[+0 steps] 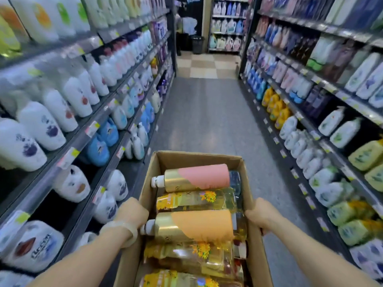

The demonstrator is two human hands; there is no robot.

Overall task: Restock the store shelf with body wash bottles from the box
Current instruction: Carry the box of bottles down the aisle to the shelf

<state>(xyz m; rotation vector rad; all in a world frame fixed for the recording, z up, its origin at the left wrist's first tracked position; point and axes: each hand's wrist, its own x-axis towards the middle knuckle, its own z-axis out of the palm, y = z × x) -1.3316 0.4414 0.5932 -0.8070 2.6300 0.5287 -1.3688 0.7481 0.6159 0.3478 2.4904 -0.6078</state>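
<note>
Brown box [187, 160] held gold bottles: pink-wrapped one [196, 178] farthest from the hands, orange-wrapped one [199, 226] between them, yellow-flowered clear bottle [196, 198] in between.

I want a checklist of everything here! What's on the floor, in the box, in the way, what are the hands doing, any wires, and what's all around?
Surface: grey aisle floor, bare ahead.
Job's things: open cardboard box holding bottles lying on their sides, a pink-and-gold bottle and an orange-and-gold bottle among them.
Clutter: dark bin at the aisle's far end.
Grippers: left hand and right hand each grip a box side.
Cables: nothing seen.
Surroundings: stocked shelves on both sides.
</note>
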